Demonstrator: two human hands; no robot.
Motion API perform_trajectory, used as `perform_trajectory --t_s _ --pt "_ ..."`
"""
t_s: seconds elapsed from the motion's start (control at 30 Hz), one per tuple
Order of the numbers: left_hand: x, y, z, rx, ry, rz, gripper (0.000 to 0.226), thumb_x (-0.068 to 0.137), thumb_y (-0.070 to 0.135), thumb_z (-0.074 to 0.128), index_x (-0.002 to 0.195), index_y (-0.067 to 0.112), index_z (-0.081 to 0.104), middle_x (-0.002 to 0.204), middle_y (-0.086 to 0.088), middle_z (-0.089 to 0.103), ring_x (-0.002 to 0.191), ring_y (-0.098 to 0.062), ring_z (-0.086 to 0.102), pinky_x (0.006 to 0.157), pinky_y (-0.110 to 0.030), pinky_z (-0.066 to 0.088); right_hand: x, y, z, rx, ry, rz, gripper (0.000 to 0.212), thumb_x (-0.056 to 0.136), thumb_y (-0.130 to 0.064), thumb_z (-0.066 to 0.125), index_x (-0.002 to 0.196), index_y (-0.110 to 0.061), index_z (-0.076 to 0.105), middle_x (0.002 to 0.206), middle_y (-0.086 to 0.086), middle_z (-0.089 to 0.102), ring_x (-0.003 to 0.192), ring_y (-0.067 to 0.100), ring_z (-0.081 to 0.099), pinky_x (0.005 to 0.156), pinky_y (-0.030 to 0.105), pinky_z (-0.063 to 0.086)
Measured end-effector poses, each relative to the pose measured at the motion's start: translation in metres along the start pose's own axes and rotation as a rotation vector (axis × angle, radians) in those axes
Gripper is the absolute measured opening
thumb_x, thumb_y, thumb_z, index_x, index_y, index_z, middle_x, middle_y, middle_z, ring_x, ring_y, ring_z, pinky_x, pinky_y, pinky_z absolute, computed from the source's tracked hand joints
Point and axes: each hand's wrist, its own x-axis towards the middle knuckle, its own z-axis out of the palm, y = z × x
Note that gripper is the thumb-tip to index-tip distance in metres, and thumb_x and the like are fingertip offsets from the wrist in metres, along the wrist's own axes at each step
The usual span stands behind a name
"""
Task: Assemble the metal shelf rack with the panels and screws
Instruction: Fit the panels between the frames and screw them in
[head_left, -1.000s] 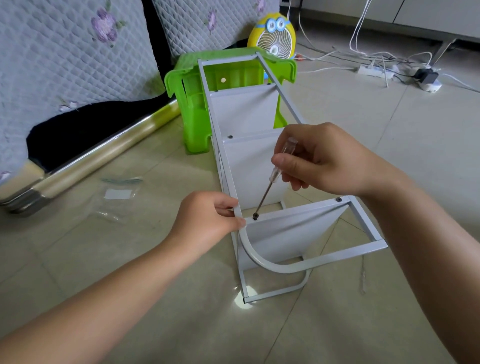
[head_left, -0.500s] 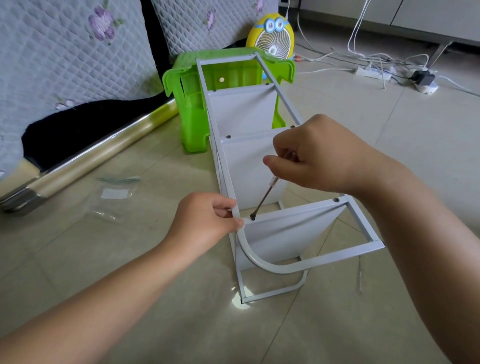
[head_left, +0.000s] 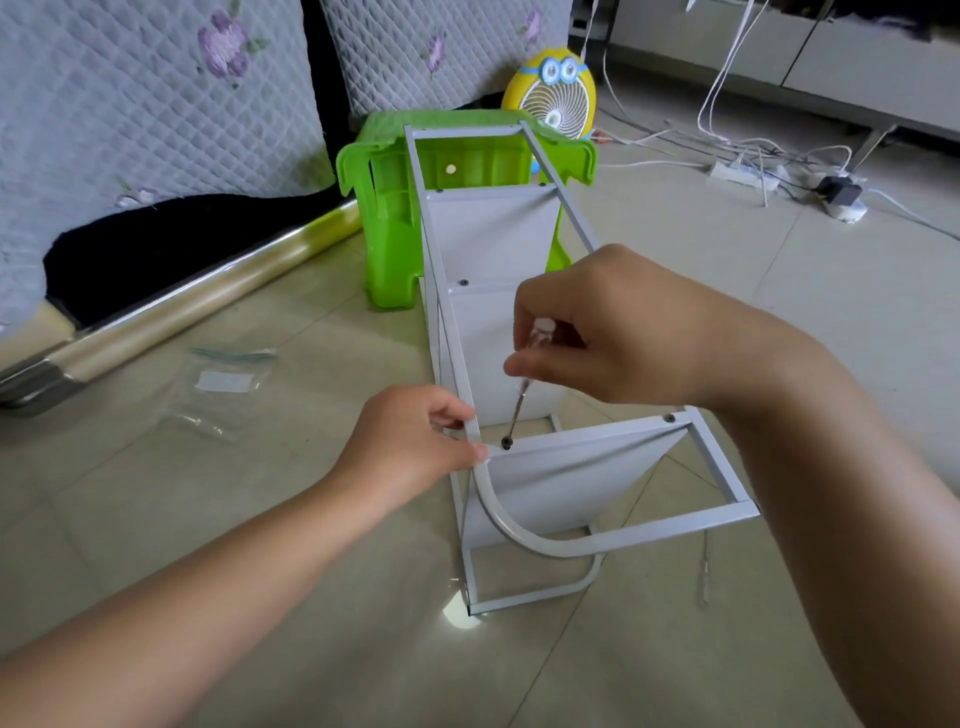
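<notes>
The metal rack (head_left: 675, 526) lies on its side on the tiled floor (head_left: 260, 519), its far end against an overturned green plastic stool (head_left: 387, 234). The grip of the left hand (head_left: 410, 441) is closed on the rack's near-left rail, fingers and thumb pinching it just beside the corner of the nearest panel (head_left: 571, 478). The grip of the right hand (head_left: 623, 332) is closed round the clear handle of a screwdriver (head_left: 514, 415), which slants down and to the left, its tip seated in a dark screw (head_left: 505, 443) at the left end of that panel's top edge. Another screw (head_left: 670, 418) sits at the panel's right end. A clear plastic bag (head_left: 223, 384) lies on the floor to the left of the rack; a yellow fan (head_left: 558, 104) stands behind the stool
</notes>
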Motion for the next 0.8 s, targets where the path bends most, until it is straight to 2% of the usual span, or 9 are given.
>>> perform_trajectory --t_s 0.1,0.17,0.3,0.43,0.5,0.57,0.63,0.7,0.8 --pt "-0.002 -0.001 0.001 -0.026 0.002 -0.001 0.029 0.067 0.013 0.08 0.093 0.019 0.067 0.077 0.015 0.058 0.071 0.004 0.055 0.062 -0.006 0.038 0.01 -0.004 0.001 -0.107 -0.022 0.049 0.041 0.075 -0.046 0.049 0.067 -0.006 0.056 0.049 -0.012 0.033 0.046 0.003 0.034 0.049 0.025 0.026" --pt "-0.003 -0.004 0.002 -0.024 0.008 0.012 0.03 0.068 0.014 0.079 0.096 0.017 0.068 0.08 0.012 0.06 0.072 0.003 0.056 0.062 -0.006 0.038 0.014 -0.005 0.004 -0.173 -0.037 0.14 0.049 0.083 -0.053 0.05 0.058 -0.01 0.042 0.049 -0.006 0.031 0.047 0.008 0.029 0.051 0.033 0.023" --pt "-0.003 -0.007 0.002 -0.009 0.005 0.046 0.032 0.07 0.013 0.077 0.101 0.014 0.069 0.085 0.013 0.06 0.072 0.008 0.055 0.06 0.002 0.039 0.012 -0.006 0.013 -0.254 0.084 0.232 0.048 0.08 -0.055 0.028 0.05 -0.017 0.023 0.046 -0.001 0.025 0.044 0.012 0.023 0.047 0.033 0.021" --pt "-0.003 -0.009 0.003 -0.022 0.01 0.058 0.032 0.071 0.011 0.077 0.102 0.013 0.069 0.087 0.01 0.062 0.07 0.008 0.057 0.059 0.004 0.04 0.006 0.002 0.014 -0.113 0.06 0.267 0.039 0.087 -0.042 0.022 0.067 -0.013 0.04 0.061 0.002 0.04 0.063 0.027 0.038 0.063 0.038 0.037" --pt "-0.003 -0.009 0.003 -0.029 0.016 0.06 0.033 0.071 0.012 0.077 0.103 0.014 0.069 0.088 0.011 0.062 0.071 0.007 0.058 0.06 0.003 0.04 0.002 0.003 0.012 0.016 0.036 0.214 0.039 0.082 -0.032 0.026 0.088 -0.006 0.053 0.067 -0.005 0.045 0.067 0.017 0.04 0.067 0.031 0.036" --pt "-0.003 -0.009 0.002 -0.027 0.02 0.06 0.033 0.071 0.013 0.077 0.103 0.015 0.068 0.088 0.013 0.062 0.071 0.007 0.058 0.06 0.003 0.04 -0.001 0.004 0.007 0.079 0.021 0.134 0.037 0.082 -0.025 0.034 0.096 -0.001 0.058 0.066 -0.017 0.043 0.066 0.007 0.04 0.06 0.02 0.032" --pt "-0.003 -0.008 0.002 -0.025 0.022 0.058 0.034 0.071 0.013 0.077 0.103 0.015 0.068 0.083 0.017 0.059 0.071 0.007 0.057 0.059 0.004 0.04 -0.002 0.004 -0.001 0.063 0.01 0.061 0.029 0.082 -0.022 0.044 0.088 -0.001 0.062 0.06 -0.021 0.042 0.062 0.003 0.048 0.06 0.013 0.035" --pt "-0.003 -0.008 0.001 -0.019 0.023 0.062 0.035 0.071 0.014 0.077 0.104 0.014 0.068 0.084 0.015 0.059 0.071 0.007 0.057 0.058 0.003 0.04 -0.003 0.001 -0.004 -0.014 0.028 0.016 0.03 0.081 -0.032 0.049 0.068 -0.007 0.059 0.049 -0.021 0.034 0.046 -0.001 0.046 0.051 0.011 0.034" --pt "-0.003 -0.008 0.002 -0.016 0.023 0.064 0.035 0.071 0.014 0.077 0.106 0.015 0.068 0.083 0.017 0.057 0.072 0.006 0.057 0.06 0.001 0.039 0.0 -0.007 0.004 -0.204 0.1 0.049 0.038 0.077 -0.04 0.035 0.047 -0.018 0.026 0.041 -0.01 0.015 0.036 0.007 0.018 0.041 0.023 0.022"
